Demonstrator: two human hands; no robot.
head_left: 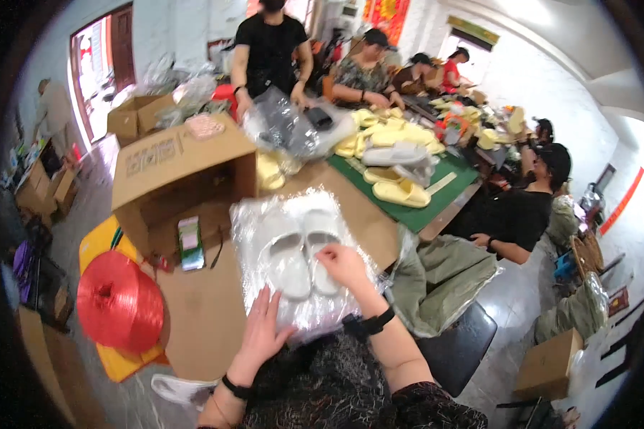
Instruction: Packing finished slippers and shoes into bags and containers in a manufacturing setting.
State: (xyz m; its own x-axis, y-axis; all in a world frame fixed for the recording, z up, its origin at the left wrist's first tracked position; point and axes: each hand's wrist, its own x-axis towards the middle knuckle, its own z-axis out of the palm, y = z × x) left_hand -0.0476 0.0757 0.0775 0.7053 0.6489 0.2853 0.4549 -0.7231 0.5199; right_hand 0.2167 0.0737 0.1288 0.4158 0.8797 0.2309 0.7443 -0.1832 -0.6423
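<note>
Two hands lie on one clear bag at the near end of a long bench [368, 214], and I take that bag [265, 214] as my landmark. The bench runs away behind it, brown card near, green mat farther off. Just left of the bag stands an open carton [172, 161], its flap raised, with a small green packet [190, 243] lying at its mouth. Lower left of the bag sits a big red spool [119, 302] of twine on a yellow sheet. Beyond the bag, up the bench, a heap of yellow slippers [397, 136] is spread out, and a person in black [270, 44] stands over another clear bag there. To the right of the bag a seated person in black [515, 214] leans in.

Inside the bag lie two white slippers [300, 250], side by side, soles down. The left hand [261, 336] rests flat on the bag's near edge, fingers spread, gripping nothing. The right hand [343, 266] is on the bag beside the right slipper, fingers bent onto the plastic; whether it pinches the film I cannot tell.
</note>
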